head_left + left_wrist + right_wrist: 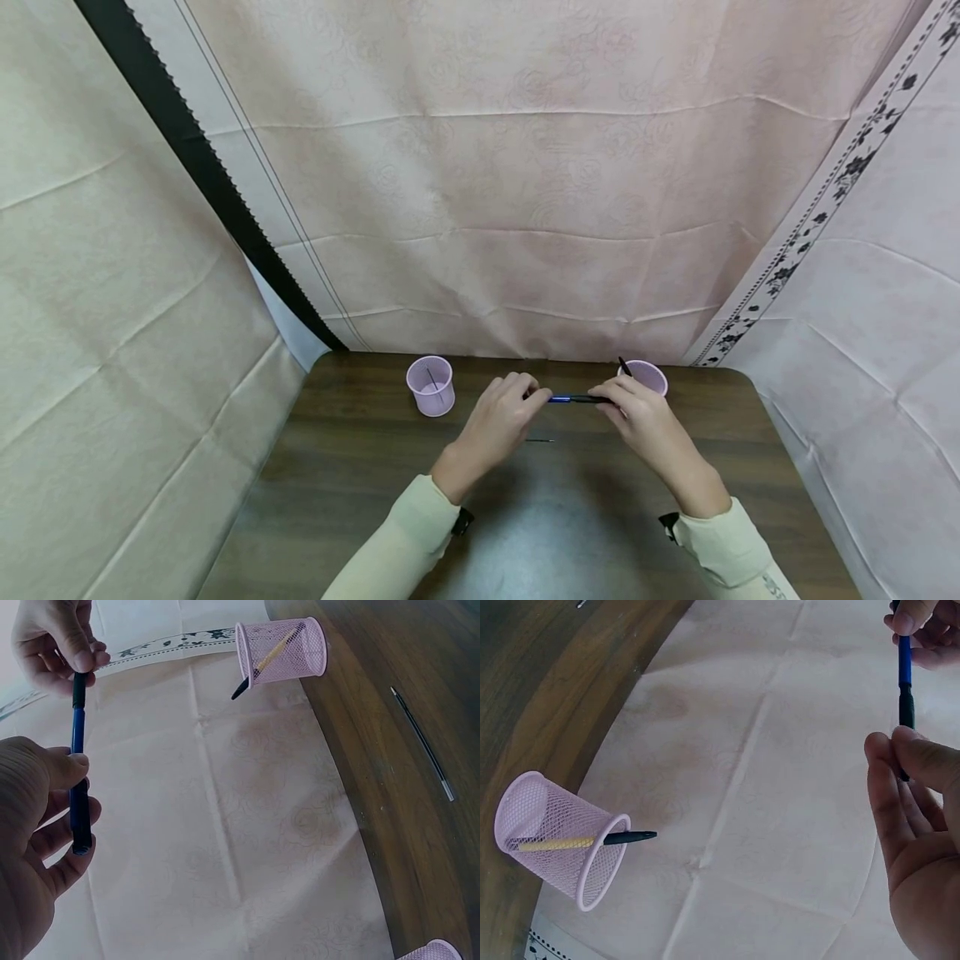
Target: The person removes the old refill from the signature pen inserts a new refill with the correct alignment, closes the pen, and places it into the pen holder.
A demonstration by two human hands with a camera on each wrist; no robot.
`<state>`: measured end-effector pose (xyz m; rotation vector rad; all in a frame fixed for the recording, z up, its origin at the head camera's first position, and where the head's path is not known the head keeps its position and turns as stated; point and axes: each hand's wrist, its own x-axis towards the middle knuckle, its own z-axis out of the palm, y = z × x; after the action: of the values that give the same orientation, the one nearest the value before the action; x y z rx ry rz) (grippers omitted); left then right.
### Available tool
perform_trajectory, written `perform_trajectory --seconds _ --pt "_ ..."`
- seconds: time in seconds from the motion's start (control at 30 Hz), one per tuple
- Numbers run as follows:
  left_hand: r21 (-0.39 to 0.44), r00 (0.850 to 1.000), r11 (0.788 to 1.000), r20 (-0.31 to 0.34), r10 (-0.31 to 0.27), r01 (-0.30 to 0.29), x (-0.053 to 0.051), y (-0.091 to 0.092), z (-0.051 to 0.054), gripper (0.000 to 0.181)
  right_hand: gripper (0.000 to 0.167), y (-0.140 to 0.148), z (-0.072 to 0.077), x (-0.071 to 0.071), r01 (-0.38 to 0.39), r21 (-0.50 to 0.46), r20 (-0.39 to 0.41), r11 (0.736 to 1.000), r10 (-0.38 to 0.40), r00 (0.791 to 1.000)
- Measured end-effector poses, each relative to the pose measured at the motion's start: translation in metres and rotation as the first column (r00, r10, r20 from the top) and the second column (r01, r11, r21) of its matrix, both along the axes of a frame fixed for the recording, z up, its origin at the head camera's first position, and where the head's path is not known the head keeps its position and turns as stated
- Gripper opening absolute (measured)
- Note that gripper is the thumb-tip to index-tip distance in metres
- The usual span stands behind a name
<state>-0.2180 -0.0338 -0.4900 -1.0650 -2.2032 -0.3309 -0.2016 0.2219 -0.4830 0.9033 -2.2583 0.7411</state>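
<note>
Both hands hold a blue pen (561,399) with black end parts, level above the table near its far edge. My left hand (495,421) grips the blue barrel; in the left wrist view the thumb and fingers pinch that pen (78,742). At its other, black end, my right hand (647,423) pinches with thumb and fingertips, as the right wrist view shows on the pen (905,664). Below them a thin dark pen refill (542,440) lies on the table, plain in the left wrist view as a refill (421,741) with a pale end.
A pink mesh pen cup (431,387) at the back left has a thin dark stick in it. Behind my right hand stands another pink cup (649,377), holding a yellow pen (555,844) with a black end. Cloth (487,183) hangs behind the wooden table (360,500).
</note>
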Motion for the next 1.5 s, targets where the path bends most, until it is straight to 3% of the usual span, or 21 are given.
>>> perform_trajectory --seconds 0.13,0.27,0.43,0.57,0.77,0.97,1.5 --pt "0.011 1.000 1.000 -0.011 -0.009 0.009 -0.0008 -0.0001 0.0004 0.024 0.033 0.0022 -0.0008 0.0006 -0.006 -0.022 -0.001 1.000 0.006 1.000" --pt "0.018 1.000 1.000 0.006 -0.012 0.011 -0.0013 -0.0015 0.0012 0.027 0.017 0.0043 -0.0006 0.0015 -0.001 -0.040 0.012 0.999 0.002 1.000" --pt "0.017 1.000 1.000 0.027 -0.012 0.011 -0.0016 -0.0034 0.0009 0.029 0.022 0.0073 -0.0009 0.0019 -0.001 -0.060 0.031 0.998 0.003 1.000" --pt "0.019 1.000 1.000 0.006 -0.013 0.012 -0.0026 -0.0041 0.0005 0.030 0.018 0.0093 -0.0031 0.0010 -0.007 -0.072 0.047 0.997 0.011 0.999" --pt "0.037 1.000 0.999 -0.015 -0.020 0.020 -0.0041 -0.0053 -0.0010 0.031 0.026 0.0103 -0.0064 -0.0012 0.043 -0.083 0.025 0.996 -0.041 0.999" --pt "0.029 1.000 0.999 -0.021 -0.014 0.014 -0.0037 -0.0052 -0.0015 0.030 0.025 0.0095 -0.0082 -0.0014 0.046 -0.113 0.042 0.993 -0.042 0.998" --pt "0.041 0.999 0.999 0.025 -0.020 0.019 -0.0022 -0.0062 0.0007 0.030 0.020 0.0085 -0.0065 -0.0008 0.075 -0.135 0.082 0.988 -0.064 0.995"
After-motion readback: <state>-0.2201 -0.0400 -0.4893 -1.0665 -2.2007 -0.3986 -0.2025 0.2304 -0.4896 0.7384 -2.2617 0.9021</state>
